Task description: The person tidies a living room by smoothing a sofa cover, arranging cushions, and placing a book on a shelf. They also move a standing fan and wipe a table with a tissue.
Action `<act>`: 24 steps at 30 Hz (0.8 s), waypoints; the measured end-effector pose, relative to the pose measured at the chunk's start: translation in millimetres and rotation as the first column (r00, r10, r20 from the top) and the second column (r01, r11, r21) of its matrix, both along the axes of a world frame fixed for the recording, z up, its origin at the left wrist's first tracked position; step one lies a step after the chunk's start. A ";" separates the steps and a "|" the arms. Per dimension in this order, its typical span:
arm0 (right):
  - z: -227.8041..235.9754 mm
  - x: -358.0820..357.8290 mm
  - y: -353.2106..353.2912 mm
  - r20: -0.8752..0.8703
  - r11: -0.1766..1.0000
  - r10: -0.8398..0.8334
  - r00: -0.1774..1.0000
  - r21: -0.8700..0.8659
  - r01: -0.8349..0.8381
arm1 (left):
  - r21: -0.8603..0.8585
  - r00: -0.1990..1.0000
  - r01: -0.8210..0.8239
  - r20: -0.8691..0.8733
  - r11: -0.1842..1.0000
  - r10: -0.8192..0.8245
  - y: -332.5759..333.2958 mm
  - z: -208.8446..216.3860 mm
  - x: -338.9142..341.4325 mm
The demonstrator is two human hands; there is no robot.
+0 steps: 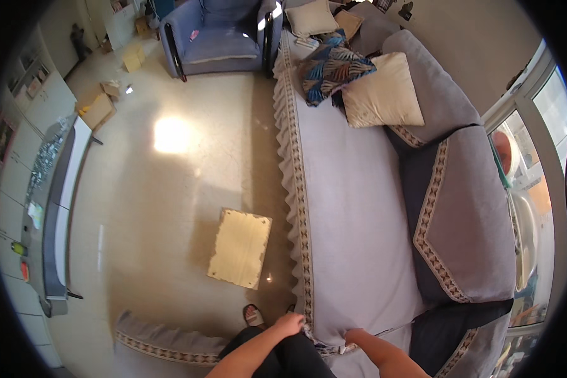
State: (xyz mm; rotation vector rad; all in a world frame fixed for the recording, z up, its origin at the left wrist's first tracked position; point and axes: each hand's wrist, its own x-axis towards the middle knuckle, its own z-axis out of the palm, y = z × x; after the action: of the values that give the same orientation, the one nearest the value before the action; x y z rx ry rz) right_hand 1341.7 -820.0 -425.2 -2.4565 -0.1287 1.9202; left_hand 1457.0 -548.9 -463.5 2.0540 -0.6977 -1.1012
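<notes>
A lilac-grey sofa cover (pixel 359 208) with a brown patterned trim and ruffled edge lies over the long seat. At its near front corner my left hand (pixel 290 324) is closed on the trimmed edge. My right hand (pixel 354 338) is closed at the cover's near edge, to the right of the left hand; its fingertips are partly hidden in the cloth. The fabric between my two hands is bunched. Another covered seat section (pixel 164 340) with the same trim extends to the left of my legs.
A low gold-topped table (pixel 240 249) stands ahead of my feet. Cream and patterned cushions (pixel 384 91) lie at the sofa's far end. A blue armchair (pixel 219 34) stands at the back, cardboard boxes (pixel 97 112) at the far left. A long low stand (pixel 62 208) lines the left side.
</notes>
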 end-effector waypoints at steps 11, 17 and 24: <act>225.6 249.1 62.6 0.743 0.742 -0.660 0.109 0.623 0.247 | 0.082 0.705 -0.540 0.587 0.838 0.397 153.5 262.7 202.3; 279.0 281.3 4.6 0.681 0.623 -0.732 -0.021 0.682 0.383 | 0.056 0.687 -0.612 0.531 0.789 0.496 126.2 346.9 260.4; 326.2 304.7 -82.1 0.750 0.661 -0.654 -0.098 0.630 0.407 | 0.087 0.704 -0.516 0.610 0.852 0.364 53.8 390.1 329.3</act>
State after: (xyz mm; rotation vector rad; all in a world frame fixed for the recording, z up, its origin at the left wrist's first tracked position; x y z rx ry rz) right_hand 1646.4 -902.1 -99.0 -2.4422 0.5814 -0.2402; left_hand 1786.2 -495.1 -73.4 2.6300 -0.2904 -0.2766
